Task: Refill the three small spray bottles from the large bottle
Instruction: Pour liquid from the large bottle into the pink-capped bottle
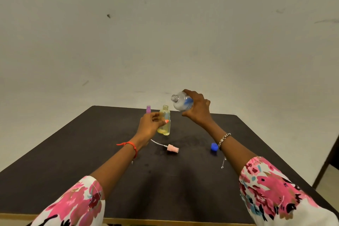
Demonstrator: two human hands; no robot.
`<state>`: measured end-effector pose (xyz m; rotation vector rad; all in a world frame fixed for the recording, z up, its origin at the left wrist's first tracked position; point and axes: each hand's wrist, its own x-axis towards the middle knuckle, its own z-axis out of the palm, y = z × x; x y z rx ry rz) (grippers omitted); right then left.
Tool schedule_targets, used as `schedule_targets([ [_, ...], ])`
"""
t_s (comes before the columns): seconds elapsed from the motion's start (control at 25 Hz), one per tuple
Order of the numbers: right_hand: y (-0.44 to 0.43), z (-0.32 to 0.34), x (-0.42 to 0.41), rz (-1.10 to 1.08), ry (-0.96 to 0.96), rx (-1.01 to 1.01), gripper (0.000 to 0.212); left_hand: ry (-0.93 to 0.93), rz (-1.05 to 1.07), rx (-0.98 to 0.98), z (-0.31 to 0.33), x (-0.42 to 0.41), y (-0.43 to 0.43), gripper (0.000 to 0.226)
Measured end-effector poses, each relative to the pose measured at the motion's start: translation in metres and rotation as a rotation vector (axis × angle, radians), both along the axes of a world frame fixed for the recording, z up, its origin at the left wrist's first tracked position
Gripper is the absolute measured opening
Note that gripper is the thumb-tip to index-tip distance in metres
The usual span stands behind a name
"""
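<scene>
A small yellow spray bottle [164, 124] stands uncapped on the dark table [73, 161], and my left hand [150, 127] grips its side. My right hand [197, 108] holds the large clear bottle [180, 102] in the air, tilted with its open mouth pointing left, above and to the right of the yellow bottle's neck. A pink spray head [171, 148] with its dip tube lies on the table in front of the yellow bottle. A purple-capped spray bottle [148, 109] stands behind my left hand, mostly hidden. A blue cap [214, 147] lies under my right wrist.
A small metal chain [223, 162] lies near my right forearm. The table's front edge runs along the bottom of the view and a plain wall rises behind the table. A dark doorway or furniture edge [326, 161] stands at the far right.
</scene>
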<state>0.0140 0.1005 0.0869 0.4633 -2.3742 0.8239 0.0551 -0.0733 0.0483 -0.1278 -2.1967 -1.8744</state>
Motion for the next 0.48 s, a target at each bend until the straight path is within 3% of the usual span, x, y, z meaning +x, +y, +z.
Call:
schedule_targets([
  [0.48, -0.005, 0.025, 0.019, -0.004, 0.124, 0.199, 0.069, 0.020, -0.016, -0.049, 0.021, 0.019, -0.001, 0.049],
])
